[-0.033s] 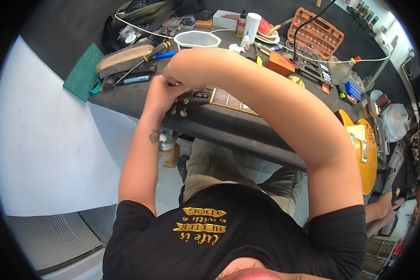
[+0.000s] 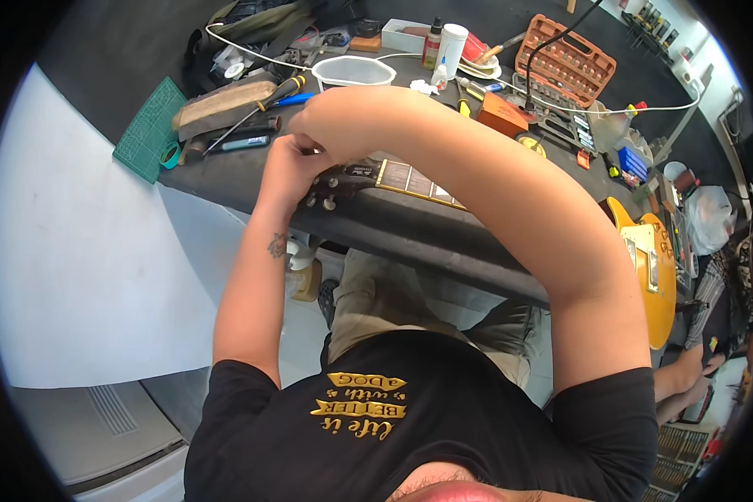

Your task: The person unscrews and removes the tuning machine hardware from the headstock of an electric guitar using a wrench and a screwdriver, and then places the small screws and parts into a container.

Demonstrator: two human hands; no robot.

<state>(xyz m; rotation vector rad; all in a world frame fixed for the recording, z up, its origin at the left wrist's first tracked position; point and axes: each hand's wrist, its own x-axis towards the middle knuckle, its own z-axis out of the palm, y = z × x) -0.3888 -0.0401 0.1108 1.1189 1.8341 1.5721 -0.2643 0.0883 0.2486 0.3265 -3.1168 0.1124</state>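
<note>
An electric guitar with a yellow body (image 2: 657,284) lies on the dark padded bench, its fretted neck (image 2: 418,181) running left under my right arm to a black headstock (image 2: 343,179) with metal tuners. My left hand (image 2: 293,167) is at the far end of the headstock, fingers bent together. My right hand (image 2: 314,125) reaches across from the right and is curled just above the left one, touching it. Whatever the fingers of both hands grip is hidden behind them and too small to make out.
A green mat (image 2: 146,125), wood block (image 2: 213,105), screwdriver (image 2: 280,92), plastic tub (image 2: 351,67), orange bit case (image 2: 565,58) and several tools crowd the bench. A white sheet (image 2: 75,251) hangs at left. Another person's arm (image 2: 678,376) shows at lower right.
</note>
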